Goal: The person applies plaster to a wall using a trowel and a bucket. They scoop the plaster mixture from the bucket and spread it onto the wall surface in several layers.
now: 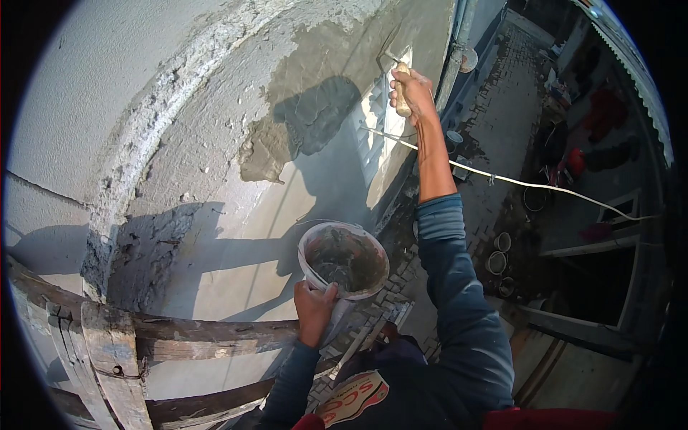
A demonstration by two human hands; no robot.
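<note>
My left hand grips the near rim of a round, whitish bucket. Grey wet mortar lies inside it and smears its inner wall. Up at the wall, my right hand is wrapped round the wooden handle of a trowel. Its bent metal neck shows above the fist, against the wall; the blade is hard to make out. Left of the trowel spreads a patch of damp grey plaster, with a rough lump of mortar at its lower edge.
A wooden rail and upright post stand at the lower left. A pale cable runs from near the wall behind my right forearm to the right. Far below lie a paved passage and several buckets. A pipe edges the wall.
</note>
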